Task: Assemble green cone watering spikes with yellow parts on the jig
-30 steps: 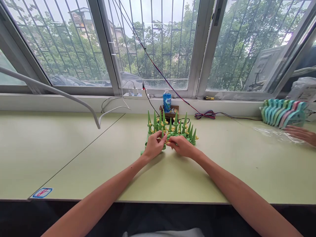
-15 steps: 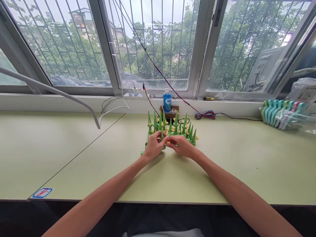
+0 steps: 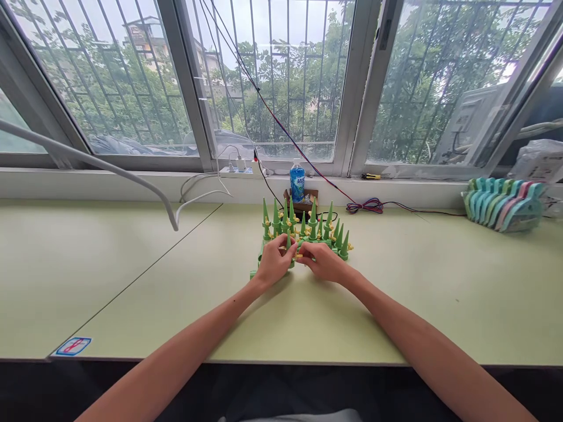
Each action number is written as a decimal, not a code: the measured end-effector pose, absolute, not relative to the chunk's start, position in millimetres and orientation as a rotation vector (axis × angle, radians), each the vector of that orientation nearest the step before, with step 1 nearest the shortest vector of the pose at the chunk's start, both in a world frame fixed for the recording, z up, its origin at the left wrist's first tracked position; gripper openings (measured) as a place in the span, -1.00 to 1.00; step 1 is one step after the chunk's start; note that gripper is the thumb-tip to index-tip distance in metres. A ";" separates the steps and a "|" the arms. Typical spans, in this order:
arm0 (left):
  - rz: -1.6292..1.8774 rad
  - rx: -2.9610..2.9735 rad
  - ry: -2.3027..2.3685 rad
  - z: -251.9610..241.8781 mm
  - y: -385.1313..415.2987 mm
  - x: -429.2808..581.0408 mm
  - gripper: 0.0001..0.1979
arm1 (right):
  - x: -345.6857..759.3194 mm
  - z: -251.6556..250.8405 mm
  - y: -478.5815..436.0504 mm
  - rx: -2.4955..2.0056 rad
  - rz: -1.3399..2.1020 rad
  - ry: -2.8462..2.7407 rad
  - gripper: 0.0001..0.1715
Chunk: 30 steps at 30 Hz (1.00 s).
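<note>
A green base (image 3: 255, 271) bearing several upright green cones with small yellow pieces (image 3: 313, 220) stands on the pale green table (image 3: 396, 293) in front of me. My left hand (image 3: 273, 261) is closed at the front row, its fingers pinched on a green cone (image 3: 289, 241). My right hand (image 3: 324, 260) is closed just beside it, fingertips meeting the left hand's at a small yellow piece (image 3: 299, 255). What exactly each hand grips is partly hidden by the fingers.
A blue drink bottle (image 3: 297, 180) and a small brown box (image 3: 303, 202) stand behind the cones by the window sill. Red and black wires (image 3: 365, 205) run along the sill. A row of pastel plastic pieces (image 3: 501, 202) sits at the far right. A white cable (image 3: 132, 176) hangs on the left.
Another person's hand and a clear plastic sheet at the far right have gone from view. My two hands have stayed at the front cones, hardly moving.
</note>
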<state>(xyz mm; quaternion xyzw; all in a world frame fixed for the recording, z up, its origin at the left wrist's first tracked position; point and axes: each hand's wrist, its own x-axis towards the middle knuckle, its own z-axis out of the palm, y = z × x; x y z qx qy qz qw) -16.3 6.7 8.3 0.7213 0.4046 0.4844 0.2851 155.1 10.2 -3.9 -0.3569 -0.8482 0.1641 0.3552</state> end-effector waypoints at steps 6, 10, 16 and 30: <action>1.283 1.943 1.102 8.2 6.6 -16.0 -0.74 | 155.1 -5.2 10.4 -0.921 0.425 -2.192 -0.82; 1.284 1.958 1.102 8.0 6.4 -15.8 -0.76 | 155.3 -6.0 11.1 -0.913 0.410 -2.195 -0.80; 1.301 1.975 1.108 7.6 6.7 -15.7 -0.75 | 155.5 -6.8 11.8 -0.907 0.406 -2.197 -0.81; 1.304 1.984 1.098 8.2 5.5 -15.3 -0.75 | 155.0 -4.7 10.0 -0.906 0.417 -2.194 -0.80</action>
